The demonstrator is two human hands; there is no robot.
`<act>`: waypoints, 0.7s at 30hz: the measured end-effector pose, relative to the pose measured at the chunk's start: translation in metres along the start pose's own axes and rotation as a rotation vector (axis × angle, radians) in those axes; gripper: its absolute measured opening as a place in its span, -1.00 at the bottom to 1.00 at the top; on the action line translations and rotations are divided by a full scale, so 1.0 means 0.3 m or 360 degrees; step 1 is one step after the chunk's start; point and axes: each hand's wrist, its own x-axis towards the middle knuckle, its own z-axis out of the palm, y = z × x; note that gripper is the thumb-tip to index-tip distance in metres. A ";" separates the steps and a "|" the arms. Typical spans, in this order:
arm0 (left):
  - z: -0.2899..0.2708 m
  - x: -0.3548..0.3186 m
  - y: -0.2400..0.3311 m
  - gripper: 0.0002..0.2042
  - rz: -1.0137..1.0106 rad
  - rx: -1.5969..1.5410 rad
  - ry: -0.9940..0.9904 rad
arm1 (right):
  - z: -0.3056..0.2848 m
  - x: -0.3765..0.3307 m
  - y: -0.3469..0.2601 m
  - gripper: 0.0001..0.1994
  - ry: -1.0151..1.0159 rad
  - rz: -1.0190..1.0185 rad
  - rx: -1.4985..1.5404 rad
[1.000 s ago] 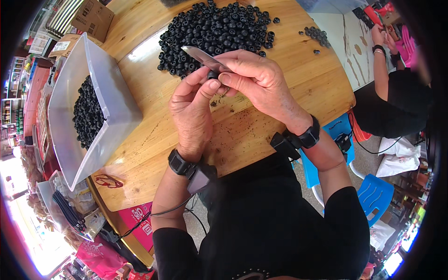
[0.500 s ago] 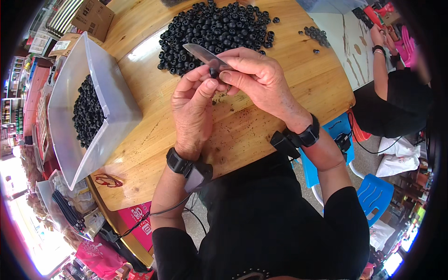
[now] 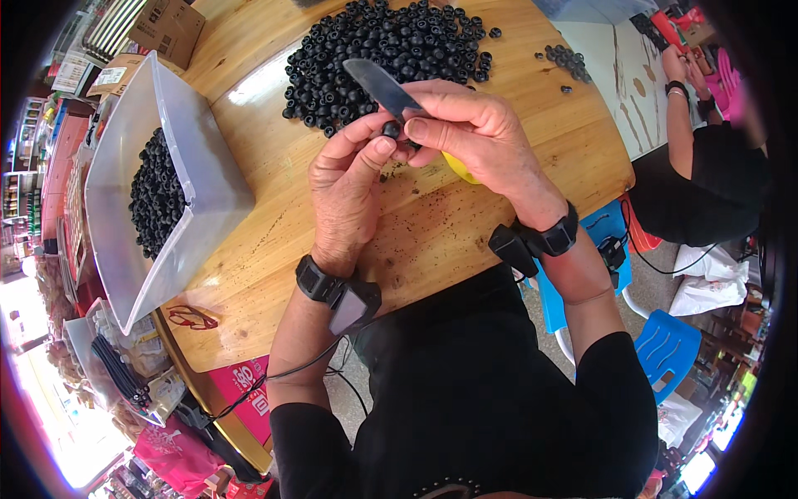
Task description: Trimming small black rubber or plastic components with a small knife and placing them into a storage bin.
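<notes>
Between the thumb and fingertips of my left hand [image 3: 349, 179] is a small round black part [image 3: 391, 129]. My right hand [image 3: 482, 137] is closed round a knife; a bit of its yellow handle [image 3: 459, 169] shows below the palm. The knife blade [image 3: 374, 81] points up and to the left, its base right beside the small part. Just beyond my hands, a big pile of like black parts [image 3: 386, 50], many with a ring-shaped hollow, lies on the wooden table [image 3: 274, 266]. Dark crumbs dot the wood below my hands.
To the left, a clear plastic bin [image 3: 220, 158] lies tilted, holding many black parts [image 3: 156, 195]. A few greyish pieces [image 3: 569, 62] lie at the far right. Red-framed glasses [image 3: 193, 317] rest by the near left edge. A co-worker's arm [image 3: 680, 116] is at right, by a blue stool [image 3: 669, 349].
The knife has turned more upright in my right hand, and its yellow handle has come into sight. My right hand has shifted slightly right; the small part shows more plainly.
</notes>
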 end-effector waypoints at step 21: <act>0.006 -0.007 -0.001 -0.77 0.0084 0.0192 -0.0005 | -0.021 0.008 0.002 -0.77 -0.0109 0.0071 0.0011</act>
